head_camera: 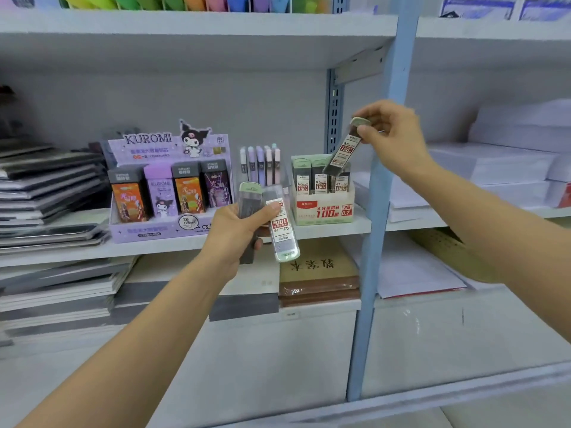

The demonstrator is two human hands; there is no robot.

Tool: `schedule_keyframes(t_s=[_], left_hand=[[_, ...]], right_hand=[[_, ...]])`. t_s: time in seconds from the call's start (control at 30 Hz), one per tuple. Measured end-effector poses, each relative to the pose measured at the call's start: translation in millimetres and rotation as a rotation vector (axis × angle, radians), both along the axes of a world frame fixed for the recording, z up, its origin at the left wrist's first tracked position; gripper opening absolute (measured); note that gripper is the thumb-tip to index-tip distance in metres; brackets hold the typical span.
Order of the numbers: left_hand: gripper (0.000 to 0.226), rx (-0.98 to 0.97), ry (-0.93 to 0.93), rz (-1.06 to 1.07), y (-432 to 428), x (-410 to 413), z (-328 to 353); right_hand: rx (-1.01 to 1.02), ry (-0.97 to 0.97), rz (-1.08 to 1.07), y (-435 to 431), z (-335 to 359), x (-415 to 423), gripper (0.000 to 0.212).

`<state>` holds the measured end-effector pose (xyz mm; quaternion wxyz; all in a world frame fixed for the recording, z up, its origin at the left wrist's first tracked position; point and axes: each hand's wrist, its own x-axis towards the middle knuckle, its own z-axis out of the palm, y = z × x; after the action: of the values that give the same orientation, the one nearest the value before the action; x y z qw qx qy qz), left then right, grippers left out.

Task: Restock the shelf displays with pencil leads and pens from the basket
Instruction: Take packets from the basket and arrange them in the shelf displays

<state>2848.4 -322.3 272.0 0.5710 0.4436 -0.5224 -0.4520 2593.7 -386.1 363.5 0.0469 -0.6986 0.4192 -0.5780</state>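
My left hand (pixel 239 233) grips a few pencil lead cases (pixel 282 230), clear tubes with green caps and red-white labels, in front of the shelf. My right hand (pixel 391 135) pinches one more lead case (pixel 343 151) by its green cap; the case hangs tilted, its lower end just above the green and white lead display box (pixel 324 208), which holds several like cases upright. A purple Kuromi lead display (pixel 167 186) stands to the left. Between the two displays stands a clear holder of pastel pens (pixel 261 163). The basket is out of view.
Stacks of dark notebooks (pixel 49 193) lie at the left of the shelf, white paper reams (pixel 506 162) at the right. A blue shelf upright (pixel 383 186) runs down just right of the green box. Brown books (pixel 318 273) lie on the shelf below.
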Motion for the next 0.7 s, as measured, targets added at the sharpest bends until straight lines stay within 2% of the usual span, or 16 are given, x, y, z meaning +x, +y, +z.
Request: schedule_keyframes(t_s=[0.23, 0.53, 0.7], left_hand=[[0.021, 0.002, -0.001, -0.001, -5, 0, -3], [0.025, 0.003, 0.005, -0.003, -13, 5, -4], [0.019, -0.012, 0.021, -0.006, -14, 6, -4]], right_hand=[[0.055, 0.182, -0.079, -28, -10, 16, 0.018], [0.153, 0.396, -0.015, -37, 1, 24, 0.019], [0.143, 0.356, -0.046, -44, -9, 25, 0.023]])
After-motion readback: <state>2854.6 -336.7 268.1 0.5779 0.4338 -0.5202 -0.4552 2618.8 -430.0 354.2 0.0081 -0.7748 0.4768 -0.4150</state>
